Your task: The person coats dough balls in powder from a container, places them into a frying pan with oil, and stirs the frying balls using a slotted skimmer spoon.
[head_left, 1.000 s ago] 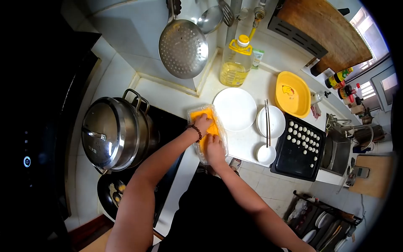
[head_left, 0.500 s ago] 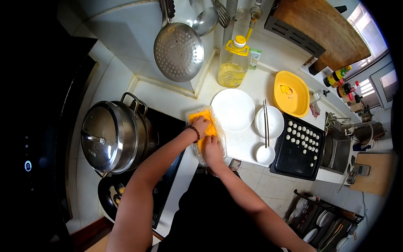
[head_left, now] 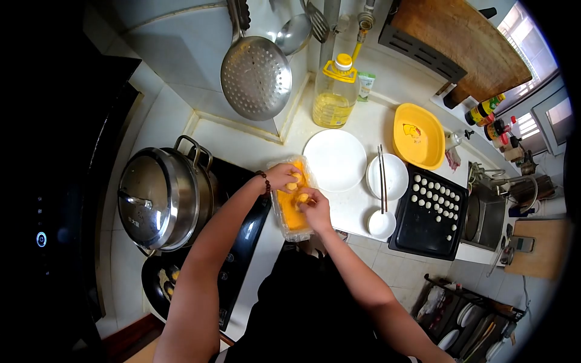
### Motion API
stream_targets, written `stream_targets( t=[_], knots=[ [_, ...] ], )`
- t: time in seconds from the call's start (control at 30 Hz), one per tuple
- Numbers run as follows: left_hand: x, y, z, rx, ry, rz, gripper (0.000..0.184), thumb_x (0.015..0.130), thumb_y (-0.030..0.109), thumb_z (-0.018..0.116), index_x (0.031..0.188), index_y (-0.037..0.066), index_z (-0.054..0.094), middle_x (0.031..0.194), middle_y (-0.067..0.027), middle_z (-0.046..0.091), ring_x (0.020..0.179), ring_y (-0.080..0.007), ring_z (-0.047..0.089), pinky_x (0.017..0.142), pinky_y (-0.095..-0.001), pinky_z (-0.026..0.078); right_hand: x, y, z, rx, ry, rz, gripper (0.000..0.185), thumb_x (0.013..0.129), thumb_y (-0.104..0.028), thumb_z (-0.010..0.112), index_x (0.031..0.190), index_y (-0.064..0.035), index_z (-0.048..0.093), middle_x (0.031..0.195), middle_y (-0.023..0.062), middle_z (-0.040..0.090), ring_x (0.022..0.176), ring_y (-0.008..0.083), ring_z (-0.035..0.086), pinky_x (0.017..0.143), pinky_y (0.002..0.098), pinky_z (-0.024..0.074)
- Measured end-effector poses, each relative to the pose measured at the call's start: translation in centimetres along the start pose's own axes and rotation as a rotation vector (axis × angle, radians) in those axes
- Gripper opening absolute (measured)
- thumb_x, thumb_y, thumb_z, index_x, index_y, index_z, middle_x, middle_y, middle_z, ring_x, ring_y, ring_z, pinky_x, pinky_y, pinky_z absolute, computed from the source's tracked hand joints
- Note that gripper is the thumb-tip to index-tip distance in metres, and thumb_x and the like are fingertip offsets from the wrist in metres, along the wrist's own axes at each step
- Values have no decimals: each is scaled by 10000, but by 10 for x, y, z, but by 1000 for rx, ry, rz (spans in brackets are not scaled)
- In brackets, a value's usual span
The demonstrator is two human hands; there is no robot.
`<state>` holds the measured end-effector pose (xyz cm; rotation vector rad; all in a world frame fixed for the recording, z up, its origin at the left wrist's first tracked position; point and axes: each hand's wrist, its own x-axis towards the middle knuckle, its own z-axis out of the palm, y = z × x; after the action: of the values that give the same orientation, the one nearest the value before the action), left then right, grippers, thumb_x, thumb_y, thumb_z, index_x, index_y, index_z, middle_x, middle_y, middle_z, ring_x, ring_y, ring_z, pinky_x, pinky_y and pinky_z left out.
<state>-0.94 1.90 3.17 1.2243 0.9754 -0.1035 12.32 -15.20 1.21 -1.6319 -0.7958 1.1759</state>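
A plastic-lined tray of orange-yellow food (head_left: 292,213) lies at the counter's front edge, beside the stove. My left hand (head_left: 281,177), with a beaded bracelet at the wrist, is over its upper part, the fingers closed on a yellow piece (head_left: 292,186). Just below and to the right, my right hand (head_left: 316,209) pinches another yellow piece (head_left: 302,198). Both pieces are close together above the orange surface. A white plate (head_left: 335,160) stands right of the tray.
On the left stove stand a lidded steel pot (head_left: 160,199) and a black pan (head_left: 156,284). Rightward are an oil bottle (head_left: 334,100), two white bowls (head_left: 393,176), chopsticks (head_left: 382,181), a yellow basin (head_left: 417,136) and a black tray (head_left: 423,236) with white balls.
Both hands have lifted from the orange food, each now with a yellow piece in its fingers. More of the tray's lower part shows. The view has shifted slightly.
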Motion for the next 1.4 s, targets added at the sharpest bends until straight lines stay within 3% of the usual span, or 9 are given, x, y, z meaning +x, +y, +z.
stream_targets(
  t=[0.07, 0.17, 0.3, 0.5, 0.67, 0.9, 1.1, 1.17, 1.4],
  knots=[
    [-9, -5, 0, -299, -62, 74, 329, 1028, 181, 634, 1311, 19, 590, 1244, -109, 625, 1091, -200, 656, 859, -349, 633, -5, -20, -6, 190, -45, 38, 446, 823, 46, 711, 1261, -6, 644, 1061, 102, 716, 868, 192, 698, 772, 317, 574],
    [-17, -6, 4, -147, 36, 17, 326, 1051, 247, 621, 1281, 16, 611, 1214, -101, 646, 1068, -191, 677, 862, -350, 631, -2, -22, -15, 157, -222, 152, 480, 860, 97, 644, 1322, -25, 598, 1186, 73, 650, 983, 156, 671, 795, 281, 572],
    [-26, -11, 13, -171, 90, -41, 313, 1058, 261, 608, 1262, 24, 629, 1177, -83, 661, 1018, -183, 698, 855, -342, 630, -2, -41, -19, 361, -217, 156, 480, 856, 114, 633, 1311, -33, 605, 1180, 60, 654, 1008, 154, 666, 808, 282, 579],
    [-27, -30, 33, -396, 260, 55, 275, 1047, 176, 621, 1271, 16, 612, 1177, -93, 660, 996, -196, 709, 859, -348, 632, 4, -42, -27, 469, -250, 159, 483, 878, 110, 644, 1331, -49, 596, 1226, 58, 658, 1040, 155, 670, 830, 287, 591],
    [-40, -36, 62, -627, 314, 208, 286, 997, 7, 644, 1278, -6, 593, 1156, -118, 659, 1014, -237, 713, 904, -358, 630, 8, -43, -40, 257, -291, 135, 481, 898, 97, 649, 1353, -44, 585, 1282, 61, 644, 1050, 159, 674, 832, 288, 591],
    [-47, -53, 114, -888, 470, 267, 278, 986, 6, 665, 1252, 9, 584, 1183, -122, 635, 1067, -259, 692, 911, -386, 637, 20, -49, -48, 291, -402, 155, 462, 923, 93, 628, 1366, -30, 582, 1278, 78, 644, 1022, 162, 681, 820, 282, 595],
    [-54, -52, 153, -1093, 650, 290, 334, 935, -33, 720, 1226, 36, 571, 1201, -111, 610, 1089, -252, 682, 907, -383, 641, 33, -22, -50, 120, -531, 26, 445, 932, 91, 619, 1364, -13, 586, 1239, 88, 659, 995, 168, 692, 787, 282, 601],
    [-53, -51, 161, -1108, 708, 319, 349, 909, -66, 734, 1191, 44, 562, 1190, -108, 608, 1088, -250, 682, 904, -379, 639, 42, -12, -55, -108, -559, -152, 429, 935, 90, 616, 1353, 0, 590, 1222, 104, 665, 965, 175, 705, 769, 289, 608],
    [-35, -62, 179, -1058, 862, 378, 328, 915, -63, 725, 1183, 41, 569, 1174, -113, 618, 1067, -253, 686, 889, -381, 642, 41, -20, -66, 16, -632, 122, 374, 945, 64, 643, 1313, 7, 606, 1136, 106, 682, 929, 186, 712, 770, 300, 634]
  ],
)
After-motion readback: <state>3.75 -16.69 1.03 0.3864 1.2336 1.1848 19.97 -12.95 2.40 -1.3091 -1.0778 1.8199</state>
